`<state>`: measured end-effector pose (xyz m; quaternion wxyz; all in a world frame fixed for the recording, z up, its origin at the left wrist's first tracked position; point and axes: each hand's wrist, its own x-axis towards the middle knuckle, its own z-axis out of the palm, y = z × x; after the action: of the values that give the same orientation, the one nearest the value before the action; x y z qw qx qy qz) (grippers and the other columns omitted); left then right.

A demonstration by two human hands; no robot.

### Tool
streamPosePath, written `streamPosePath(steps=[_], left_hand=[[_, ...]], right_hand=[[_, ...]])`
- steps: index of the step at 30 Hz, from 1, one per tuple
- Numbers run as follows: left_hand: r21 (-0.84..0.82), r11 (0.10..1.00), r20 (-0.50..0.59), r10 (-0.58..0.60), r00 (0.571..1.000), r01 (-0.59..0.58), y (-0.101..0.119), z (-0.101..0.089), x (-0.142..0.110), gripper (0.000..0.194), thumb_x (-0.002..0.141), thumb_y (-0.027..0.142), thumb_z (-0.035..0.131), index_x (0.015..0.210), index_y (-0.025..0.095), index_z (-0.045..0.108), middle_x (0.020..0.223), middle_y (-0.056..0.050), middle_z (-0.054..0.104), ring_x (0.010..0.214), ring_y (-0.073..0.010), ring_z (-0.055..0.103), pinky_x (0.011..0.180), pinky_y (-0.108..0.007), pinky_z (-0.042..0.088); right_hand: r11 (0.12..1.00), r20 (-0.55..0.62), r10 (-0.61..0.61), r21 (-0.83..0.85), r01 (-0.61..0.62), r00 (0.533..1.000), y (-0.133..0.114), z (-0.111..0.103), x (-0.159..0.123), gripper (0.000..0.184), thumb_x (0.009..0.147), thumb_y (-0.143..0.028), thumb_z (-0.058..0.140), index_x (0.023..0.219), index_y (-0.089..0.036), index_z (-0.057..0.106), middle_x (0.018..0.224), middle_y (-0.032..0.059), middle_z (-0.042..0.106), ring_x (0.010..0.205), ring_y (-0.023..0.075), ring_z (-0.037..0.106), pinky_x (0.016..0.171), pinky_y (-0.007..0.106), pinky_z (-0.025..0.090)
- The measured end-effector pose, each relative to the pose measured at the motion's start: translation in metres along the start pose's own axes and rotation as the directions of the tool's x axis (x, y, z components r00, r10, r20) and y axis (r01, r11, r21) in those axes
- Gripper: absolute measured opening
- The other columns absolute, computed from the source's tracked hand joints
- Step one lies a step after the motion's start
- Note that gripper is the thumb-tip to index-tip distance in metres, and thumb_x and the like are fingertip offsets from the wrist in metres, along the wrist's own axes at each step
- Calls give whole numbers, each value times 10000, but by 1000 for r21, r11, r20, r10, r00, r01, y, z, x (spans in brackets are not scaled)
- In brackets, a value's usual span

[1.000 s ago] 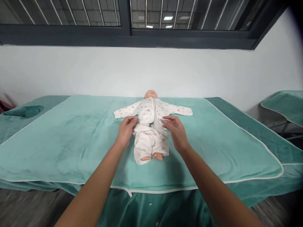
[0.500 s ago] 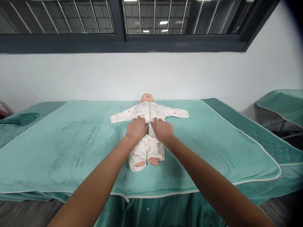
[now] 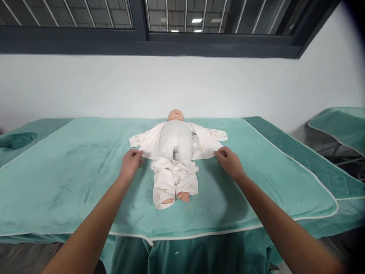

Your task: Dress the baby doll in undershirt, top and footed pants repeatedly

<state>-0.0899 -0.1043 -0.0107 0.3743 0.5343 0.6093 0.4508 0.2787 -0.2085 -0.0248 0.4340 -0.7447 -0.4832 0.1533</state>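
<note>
Head view: a baby doll (image 3: 175, 133) lies on its back, straight ahead of the person and between the two hands. Its long axis runs away from the person, head at the far end near a white wall (image 3: 85, 83), feet toward the person. The left hand (image 3: 131, 163) and right hand (image 3: 230, 163) are on either side, level with the doll's upper legs; the left looks slightly nearer the body. Each hand is nearly closed, thumb and fingers appearing to pinch one lower front corner of a small jacket (image 3: 150, 142), its two panels spread flat like wings.

The jacket is thin, soft-looking white cloth, plain on the turned-out panels and finely printed on the sleeves, which stretch sideways. The doll's head is rounded and smooth, like plastic; its torso and upper legs are matte white and softly bulging. White printed trousers (image 3: 165, 182) sit crumpled low on its legs, waistband gathered in folds, smooth feet showing at the wide cuffs.

Beneath is a plush, light green blanket (image 3: 85, 167) with pale piping, over darker velvety cloth (image 3: 285, 146). A dark-framed window (image 3: 182, 45) with metal bars is above.
</note>
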Motion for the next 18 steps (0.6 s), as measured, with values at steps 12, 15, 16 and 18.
streamPosePath(steps=[12, 15, 16, 18], left_hand=[[128, 954, 715, 100, 692, -271, 32, -19, -41, 268, 809, 381, 585, 1041, 265, 653, 861, -16, 640, 708, -161, 550, 619, -258, 442], [106, 929, 705, 181, 686, -354, 31, -18, -43, 141, 813, 329, 574, 925, 258, 622, 935, -25, 630, 835, -177, 576, 724, -276, 477], [87, 917, 689, 227, 689, -389, 32, -15, -42, 106, 813, 320, 573, 886, 252, 611, 999, -35, 631, 909, -186, 583, 790, -289, 485], [37, 903, 640, 307, 705, -427, 33, -9, -40, 93, 817, 328, 574, 835, 239, 592, 1161, -63, 616, 1072, -210, 575, 919, -319, 472]], right_hand=[[879, 485, -468, 345, 330, 739, -46, 32, -30, 160, 845, -378, 650, 881, -231, 598, 998, 22, 574, 915, 167, 555, 799, 303, 462], [879, 554, -476, 305, 366, 683, -43, 25, -28, 158, 838, -381, 658, 862, -240, 591, 1030, 41, 565, 934, 190, 550, 832, 336, 465], [870, 548, -492, 307, 385, 676, -43, 25, -27, 161, 840, -386, 655, 851, -241, 586, 1031, 46, 567, 945, 197, 551, 853, 348, 462], [849, 475, -527, 334, 410, 704, -45, 27, -23, 172, 859, -397, 633, 828, -240, 572, 1046, 55, 574, 994, 207, 552, 901, 363, 450]])
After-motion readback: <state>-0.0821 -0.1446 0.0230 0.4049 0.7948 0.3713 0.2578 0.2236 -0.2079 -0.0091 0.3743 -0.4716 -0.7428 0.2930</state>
